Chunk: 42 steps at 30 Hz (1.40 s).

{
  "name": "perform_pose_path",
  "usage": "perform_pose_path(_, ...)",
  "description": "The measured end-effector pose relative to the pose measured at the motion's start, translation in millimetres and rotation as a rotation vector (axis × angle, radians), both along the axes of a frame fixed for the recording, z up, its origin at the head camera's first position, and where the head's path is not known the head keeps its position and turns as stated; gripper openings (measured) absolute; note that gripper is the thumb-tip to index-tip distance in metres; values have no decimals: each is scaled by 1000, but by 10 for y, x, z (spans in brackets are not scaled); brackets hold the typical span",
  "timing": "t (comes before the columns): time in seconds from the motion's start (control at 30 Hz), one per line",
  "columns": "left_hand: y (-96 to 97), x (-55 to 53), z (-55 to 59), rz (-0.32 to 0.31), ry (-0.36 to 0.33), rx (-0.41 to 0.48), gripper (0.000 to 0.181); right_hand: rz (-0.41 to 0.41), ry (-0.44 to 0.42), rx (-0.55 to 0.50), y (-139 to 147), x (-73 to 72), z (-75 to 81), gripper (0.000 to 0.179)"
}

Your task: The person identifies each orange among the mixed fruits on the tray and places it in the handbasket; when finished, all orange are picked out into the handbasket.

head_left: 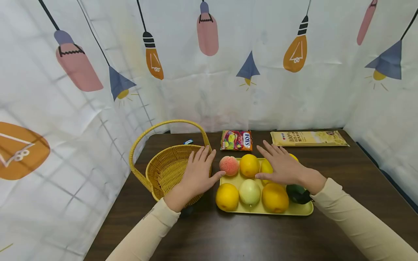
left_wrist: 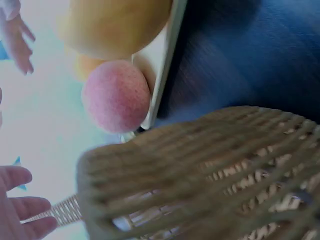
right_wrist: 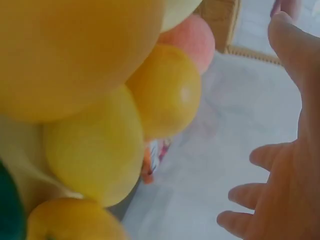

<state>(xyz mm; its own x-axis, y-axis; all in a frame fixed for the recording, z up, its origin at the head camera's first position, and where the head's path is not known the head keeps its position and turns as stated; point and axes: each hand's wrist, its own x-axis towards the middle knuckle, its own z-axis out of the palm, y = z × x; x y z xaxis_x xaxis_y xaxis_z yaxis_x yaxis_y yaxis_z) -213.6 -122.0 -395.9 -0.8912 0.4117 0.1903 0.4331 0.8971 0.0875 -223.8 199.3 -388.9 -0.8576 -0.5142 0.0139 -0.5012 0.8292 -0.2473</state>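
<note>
My left hand (head_left: 197, 174) is spread over the right side of a yellow woven basket (head_left: 152, 177) with a tall handle; whether it touches the rim I cannot tell. Fingers extended, my right hand (head_left: 284, 166) hovers over a pale yellow tray (head_left: 254, 210) of fruit. On that tray are a pink peach (head_left: 229, 165), an orange (head_left: 249, 165), another orange (head_left: 227, 197), a pale green round fruit (head_left: 249, 192), a large orange-yellow fruit (head_left: 275, 198) and a dark green fruit (head_left: 298, 194). A yellow fruit (right_wrist: 95, 147) is partly hidden by the right hand in the head view.
Behind the tray lie a colourful FOX'S candy bag (head_left: 236, 140) and a long yellow noodle-like packet (head_left: 308, 138). A tiny blue packet (head_left: 188, 142) sits behind the basket. A patterned curtain (head_left: 215, 94) hangs around the dark wooden table (head_left: 241, 235).
</note>
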Motion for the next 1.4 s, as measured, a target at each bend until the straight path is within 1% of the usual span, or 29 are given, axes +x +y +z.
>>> perform_pose_path(0.1, -109, 33, -7, 15, 51, 95, 76, -22, 9, -26, 125, -32, -40, 99)
perform_pose_path(0.17, -192, 55, -2, 24, 91, 167, 69, -52, 12, -49, 224, -49, -62, 94)
perform_pose_path(0.3, -384, 104, 14, 28, 199, 321, 55, -134, 1, -123, 437, -77, -100, 81)
perform_pose_path(0.37, -483, 134, 19, 25, 273, 404, 49, -178, -19, -173, 550, -98, -138, 76)
perform_pose_path(0.43, -584, 178, 30, 26, 366, 483, 43, -203, -36, -225, 648, -121, -179, 74)
perform_pose_path(0.5, -683, 224, 47, 23, 483, 575, 37, -213, -56, -272, 732, -150, -232, 74)
perform_pose_path(0.57, -782, 264, 63, 15, 623, 671, 31, -205, -87, -311, 795, -176, -289, 75)
perform_pose_path(0.67, -902, 332, 97, 13, 834, 813, 29, -187, -131, -348, 871, -208, -395, 79)
perform_pose_path(0.7, -934, 359, 110, 23, 902, 850, 31, -179, -146, -355, 892, -217, -430, 79)
perform_pose_path(0.77, -974, 424, 139, 66, 1015, 920, 30, -167, -162, -362, 924, -229, -491, 81)
perform_pose_path(0.83, -996, 486, 152, 121, 1091, 975, 26, -161, -167, -367, 946, -236, -533, 83)
perform_pose_path(0.87, -1004, 517, 152, 154, 1111, 997, 24, -159, -168, -369, 954, -240, -549, 83)
perform_pose_path(0.93, -1019, 563, 128, 215, 1111, 1039, 24, -155, -166, -378, 964, -242, -564, 84)
perform_pose_path(0.97, -1035, 575, 103, 241, 1089, 1061, 27, -152, -161, -378, 972, -245, -571, 85)
perform_pose_path(1.0, -1057, 582, 66, 270, 1047, 1086, 30, -151, -158, -380, 976, -247, -577, 85)
perform_pose_path(1.07, -1119, 580, -32, 340, 931, 1135, 38, -151, -153, -381, 988, -252, -598, 88)
perform_pose_path(1.2, -1287, 500, -300, 478, 654, 1211, 48, -181, -154, -375, 1004, -258, -654, 96)
perform_pose_path(1.3, -1363, 430, -472, 564, 468, 1220, 42, -209, -147, -370, 1012, -257, -697, 99)
perform_pose_path(1.37, -1375, 393, -547, 607, 366, 1226, 36, -222, -143, -371, 1020, -251, -717, 96)
perform_pose_path(1.4, -1375, 377, -570, 616, 323, 1238, 33, -224, -143, -374, 1019, -244, -720, 94)
